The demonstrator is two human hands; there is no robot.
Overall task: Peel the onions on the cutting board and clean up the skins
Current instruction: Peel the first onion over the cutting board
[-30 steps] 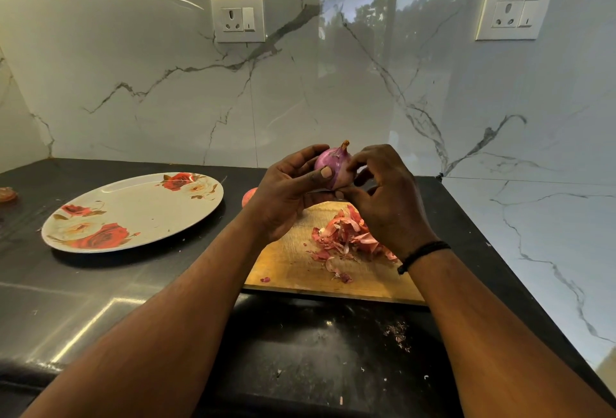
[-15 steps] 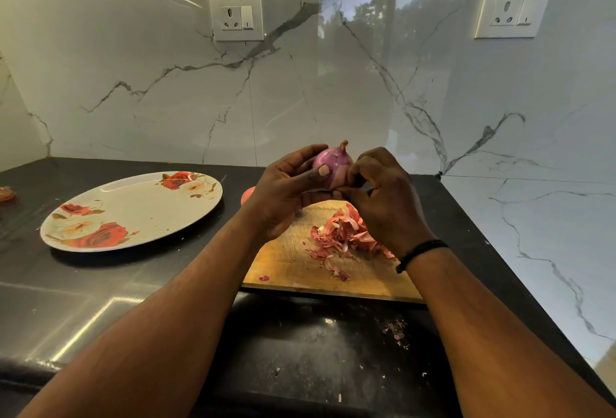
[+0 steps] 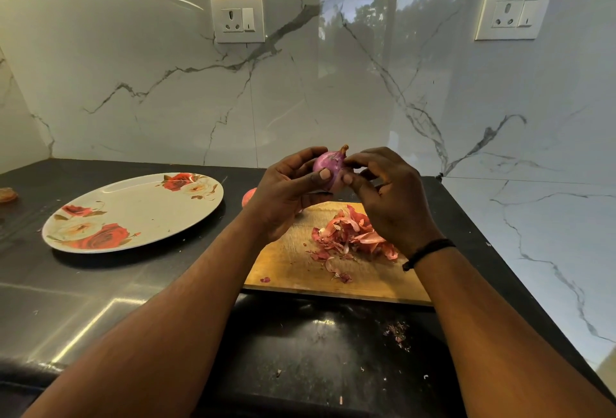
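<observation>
Small purple-red onion with a dry stem tip (image 3: pixel 328 169), held up in the air above the far edge of a rectangular wooden cutting board (image 3: pixel 293 259). Gripped from the left by the left hand (image 3: pixel 286 197), thumb pressed across its front, fingers curled behind. Pinched near the top by the fingertips of the right hand (image 3: pixel 388 197), black band on that wrist. Below the hands, on the board, a loose heap of papery pink-red onion skins (image 3: pixel 350 237), with a few scraps nearer the front edge. Board resting on a glossy black stone countertop (image 3: pixel 100 301). Well to the left, an oval white plate printed with red roses (image 3: pixel 133 214). Behind, a white marble-veined wall with two white sockets.
</observation>
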